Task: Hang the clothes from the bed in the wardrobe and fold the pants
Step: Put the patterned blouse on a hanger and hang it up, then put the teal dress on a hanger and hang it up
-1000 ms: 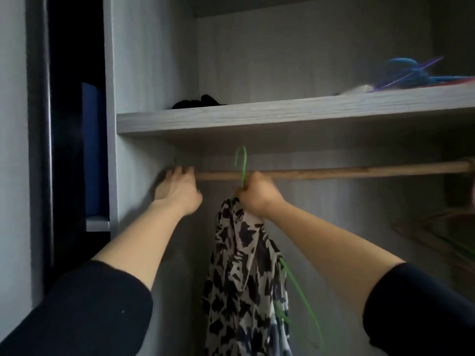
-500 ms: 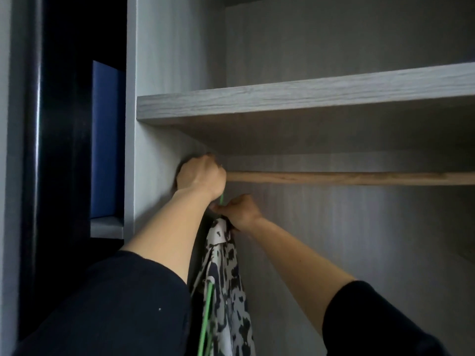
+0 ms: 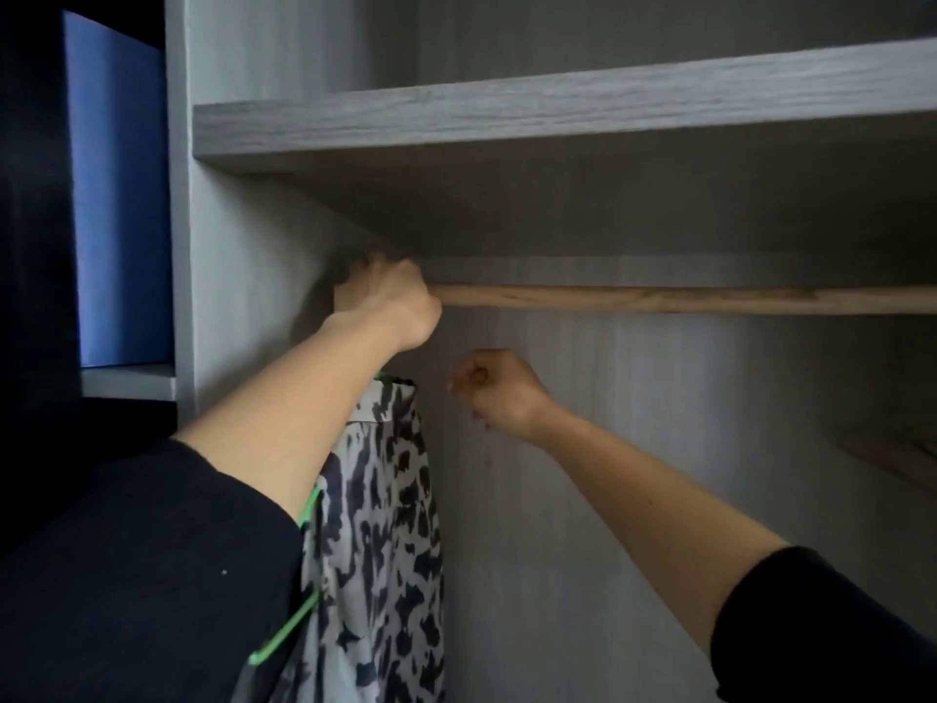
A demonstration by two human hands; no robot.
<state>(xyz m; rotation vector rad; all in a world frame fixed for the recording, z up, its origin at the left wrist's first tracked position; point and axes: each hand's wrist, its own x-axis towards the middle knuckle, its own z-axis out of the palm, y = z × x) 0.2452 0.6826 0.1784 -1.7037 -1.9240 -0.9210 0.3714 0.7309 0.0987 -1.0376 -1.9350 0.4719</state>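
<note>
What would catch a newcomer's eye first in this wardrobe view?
The black-and-white shirt on a green hanger hangs low, left of centre; its hook is hidden. Above it, the left hand grips the rod at its left end, beside the wall and under the shelf. The right hand hovers just below the rod, fingers curled on nothing.

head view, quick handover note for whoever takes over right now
Left hand: grips the left end of the rod.
Right hand: curled below the rod, holding nothing.
Shirt: hangs on a green hanger under the left arm. The hook is hidden, so I cannot confirm it sits on the rod.
Done: shirt is up by the rod.
Left: check the hook, then fold the pants, which are not in view.
</note>
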